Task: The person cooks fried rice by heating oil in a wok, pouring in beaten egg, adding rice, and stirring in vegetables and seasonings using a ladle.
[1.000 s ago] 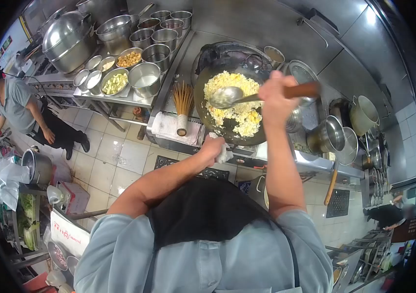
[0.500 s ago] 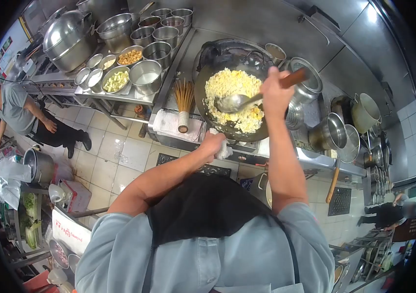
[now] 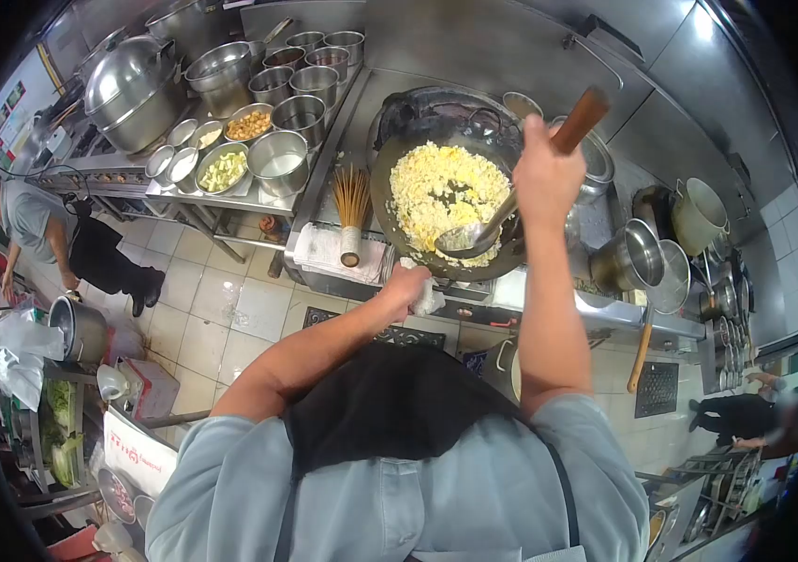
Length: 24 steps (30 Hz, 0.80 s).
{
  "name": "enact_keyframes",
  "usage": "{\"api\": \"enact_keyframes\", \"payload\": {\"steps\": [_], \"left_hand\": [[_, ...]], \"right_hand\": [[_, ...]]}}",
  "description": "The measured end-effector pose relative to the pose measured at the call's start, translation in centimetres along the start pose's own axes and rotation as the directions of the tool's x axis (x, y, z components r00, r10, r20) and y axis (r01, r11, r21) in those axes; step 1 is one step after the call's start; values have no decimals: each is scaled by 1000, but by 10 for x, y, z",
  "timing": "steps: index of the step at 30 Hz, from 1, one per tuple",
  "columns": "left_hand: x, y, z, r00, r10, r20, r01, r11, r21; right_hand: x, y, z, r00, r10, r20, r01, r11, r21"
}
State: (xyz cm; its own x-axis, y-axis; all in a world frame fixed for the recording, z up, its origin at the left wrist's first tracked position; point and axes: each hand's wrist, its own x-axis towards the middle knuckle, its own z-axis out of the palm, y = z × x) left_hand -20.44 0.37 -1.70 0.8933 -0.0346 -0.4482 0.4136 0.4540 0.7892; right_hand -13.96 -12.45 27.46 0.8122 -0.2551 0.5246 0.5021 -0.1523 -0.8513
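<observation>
My right hand [image 3: 551, 178] is wrapped round the wooden handle of a ladle [image 3: 461, 241]. Its bowl rests at the near side of the egg fried rice [image 3: 441, 183] in a large dark wok [image 3: 497, 140]. White and yellow pieces cover the middle of the wok, and a dark patch of bare metal shows among them. At the wok's near rim, my left hand [image 3: 406, 288] is closed on a folded white cloth [image 3: 429, 300]; whether a wok handle lies inside the cloth is hidden. A bamboo wok brush [image 3: 351, 211] stands left of the wok.
Left of the stove are bowls of diced green vegetable [image 3: 223, 169] and browned cubes [image 3: 249, 124], plus several steel pots. A steel pot [image 3: 626, 258] and a strainer [image 3: 669, 281] sit to the right. A co-worker [image 3: 43, 225] stands at far left, another person [image 3: 746, 412] at far right.
The ladle bowl has moved from the middle of the rice toward the wok's near side, and its handle now tilts up more steeply. The rice has parted in the middle. My left hand stays at the rim.
</observation>
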Motion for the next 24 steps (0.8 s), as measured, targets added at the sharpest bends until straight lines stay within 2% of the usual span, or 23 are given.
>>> {"api": "enact_keyframes", "payload": {"steps": [1,2,3,5,7,8,11,12,13,15,18,21,22,23,24], "left_hand": [[-1,-3,0,1000,-5,-21,5,1000,-20],[-2,-5,-1,999,-44,-4,44,999,-12],[-6,1,-1,997,-80,17,80,997,-1],[-11,8,2,994,-97,51,98,995,-4],[-17,14,5,995,-69,71,71,997,-19],[-21,18,8,997,-64,44,65,997,-31],[-18,16,5,993,-60,105,65,997,-47],[-10,10,0,989,-49,138,54,998,-32],[-12,11,4,996,-49,69,52,998,-35],[-19,18,17,996,-36,-77,33,998,-46],[-9,9,4,995,-81,-65,80,997,-20],[6,-12,-5,997,78,23,-77,997,-32],[0,-4,-4,1000,25,7,-25,1000,17],[-1,-4,-3,999,45,-2,-45,999,-14],[-2,-6,-2,998,68,-11,-68,997,-45]], "right_hand": [[-13,-2,0,998,-67,-10,66,995,-75],[-19,38,4,979,-203,21,204,970,-136],[-21,75,0,988,-151,18,151,988,-29],[6,87,-18,989,-131,69,130,991,18],[24,44,-27,998,26,-63,-24,999,45],[37,44,-37,993,-34,-116,29,999,-46],[27,30,-52,967,-189,-170,166,976,-143],[29,69,-52,955,-257,-146,225,953,-202],[29,96,-46,867,-492,-80,460,852,-250],[35,105,-38,983,-183,-23,181,982,-60],[38,26,-19,1000,-2,-28,5,995,98],[23,30,-4,989,-95,-110,129,923,361],[19,53,3,991,-89,-97,116,940,322],[32,120,11,981,-176,-86,181,982,60],[41,118,8,993,-101,-61,107,989,106]]}}
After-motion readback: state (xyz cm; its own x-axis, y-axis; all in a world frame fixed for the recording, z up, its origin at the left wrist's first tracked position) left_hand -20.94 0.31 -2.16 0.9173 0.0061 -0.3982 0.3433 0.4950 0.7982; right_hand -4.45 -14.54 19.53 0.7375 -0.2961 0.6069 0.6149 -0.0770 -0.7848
